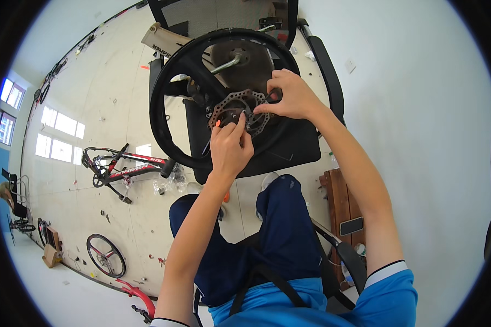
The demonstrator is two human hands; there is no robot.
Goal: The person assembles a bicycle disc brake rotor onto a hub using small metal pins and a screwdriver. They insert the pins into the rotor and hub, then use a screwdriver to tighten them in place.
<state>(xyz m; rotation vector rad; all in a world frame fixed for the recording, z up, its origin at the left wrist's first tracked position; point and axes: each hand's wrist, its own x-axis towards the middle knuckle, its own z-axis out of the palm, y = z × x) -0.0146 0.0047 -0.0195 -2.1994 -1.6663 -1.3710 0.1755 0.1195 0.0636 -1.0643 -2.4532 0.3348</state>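
Left hand point(230, 146) forefinger-out over the brake disc point(238, 98), grip unclear; right hand point(292, 96) angled inward, clamped on a dark object point(276, 95)

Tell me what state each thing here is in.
Right hand, pinching a small dark tool
Left hand, index finger extended at the brake disc
Brake disc, set at the black wheel's middle
Black wheel, resting over the chair seat
L-shaped key, lying on the seat
Phone, lying on brown wood
Bike frame, on the floor, without wheels
Second wheel, lying on the floor
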